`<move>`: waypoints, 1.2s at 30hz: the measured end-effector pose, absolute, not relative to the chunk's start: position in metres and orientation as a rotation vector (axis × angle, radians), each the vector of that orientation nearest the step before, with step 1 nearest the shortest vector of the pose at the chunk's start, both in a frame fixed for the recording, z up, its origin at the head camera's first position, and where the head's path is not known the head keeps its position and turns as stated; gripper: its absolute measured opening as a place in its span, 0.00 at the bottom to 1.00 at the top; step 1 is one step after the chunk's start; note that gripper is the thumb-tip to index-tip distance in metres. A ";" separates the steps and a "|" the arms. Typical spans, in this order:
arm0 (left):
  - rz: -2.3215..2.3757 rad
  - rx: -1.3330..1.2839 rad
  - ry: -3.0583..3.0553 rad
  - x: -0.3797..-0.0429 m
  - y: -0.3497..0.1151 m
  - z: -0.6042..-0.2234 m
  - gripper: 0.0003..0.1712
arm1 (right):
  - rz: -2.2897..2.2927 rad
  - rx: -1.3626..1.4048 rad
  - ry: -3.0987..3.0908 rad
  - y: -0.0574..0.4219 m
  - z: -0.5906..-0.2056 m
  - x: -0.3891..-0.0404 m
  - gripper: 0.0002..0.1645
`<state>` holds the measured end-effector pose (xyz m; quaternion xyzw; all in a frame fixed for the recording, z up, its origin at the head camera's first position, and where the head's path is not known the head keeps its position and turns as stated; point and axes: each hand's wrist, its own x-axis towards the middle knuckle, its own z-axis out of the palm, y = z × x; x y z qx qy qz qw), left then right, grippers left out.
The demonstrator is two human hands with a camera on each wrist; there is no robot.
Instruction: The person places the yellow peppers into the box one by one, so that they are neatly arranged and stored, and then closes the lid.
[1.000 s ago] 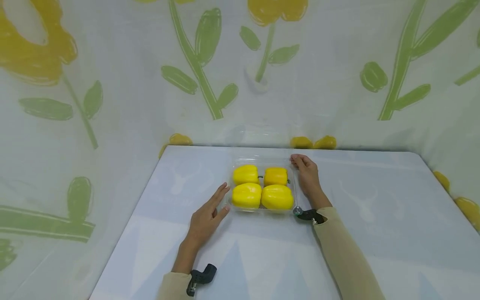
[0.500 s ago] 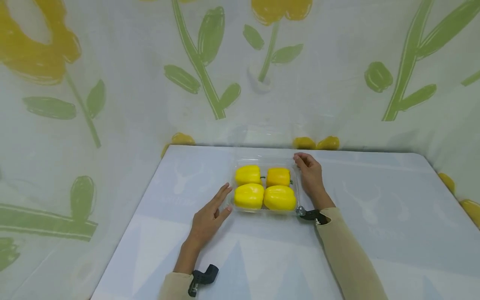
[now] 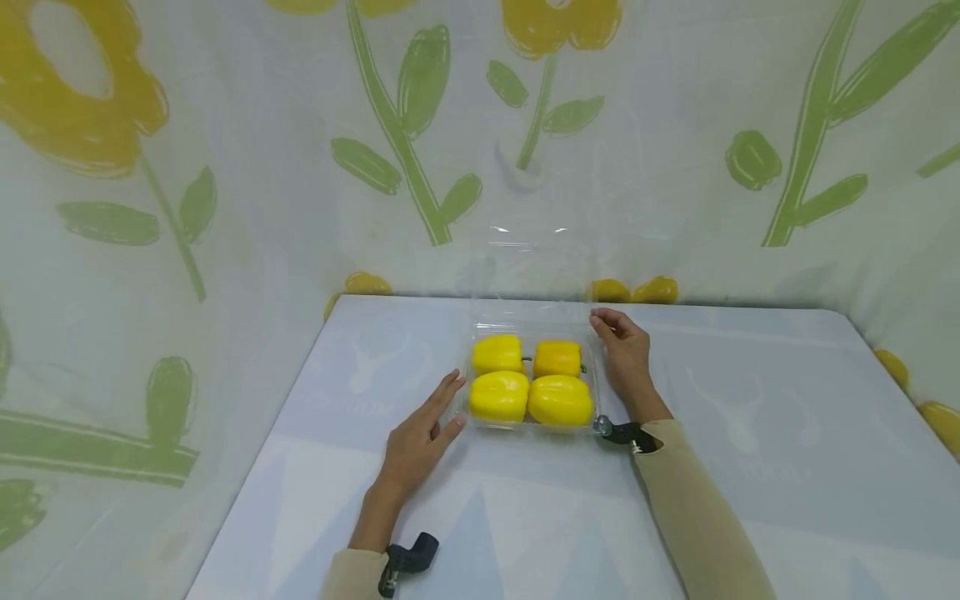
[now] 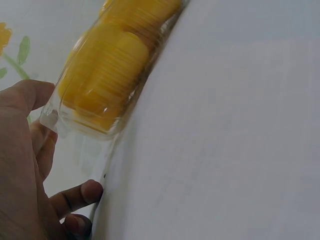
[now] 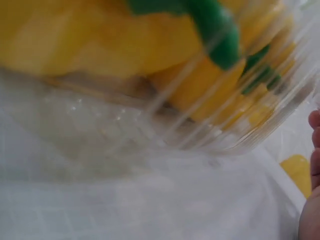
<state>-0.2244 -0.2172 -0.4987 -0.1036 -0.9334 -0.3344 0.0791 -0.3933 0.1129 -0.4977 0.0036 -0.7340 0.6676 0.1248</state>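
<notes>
A clear plastic clamshell box (image 3: 536,427) sits toward the table's back edge, holding several yellow bell peppers (image 3: 498,396) with green stems. Its see-through lid (image 3: 534,242) stands raised behind the box. My left hand (image 3: 415,442) is at the box's left side, fingers extended and thumb apart; the left wrist view has its fingertips right at the box's rim (image 4: 60,117). With thumb and forefinger together, my right hand (image 3: 624,350) pinches the right edge of the lid near the hinge. Only some right fingers (image 5: 316,142) enter the right wrist view.
A pale table (image 3: 540,517) with a faint printed pattern bears the box. White fabric (image 3: 637,167) with yellow flowers and green leaves hangs behind and at the sides. Black wrist mounts (image 3: 411,557) sit on both wrists above beige sleeves (image 3: 697,508).
The clear lid's upper edge now shows higher behind the box. Both hands keep their places by the box; the head view has shifted slightly.
</notes>
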 end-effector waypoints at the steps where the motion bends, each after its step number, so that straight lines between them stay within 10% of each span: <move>1: -1.004 -0.310 -2.790 -0.225 -0.217 -0.499 0.34 | 1.933 0.015 -2.127 0.114 -0.498 -0.393 0.23; 36: -1.023 -0.312 -2.778 -0.226 -0.218 -0.501 0.34 | 1.947 0.185 -2.026 0.125 -0.499 -0.376 0.18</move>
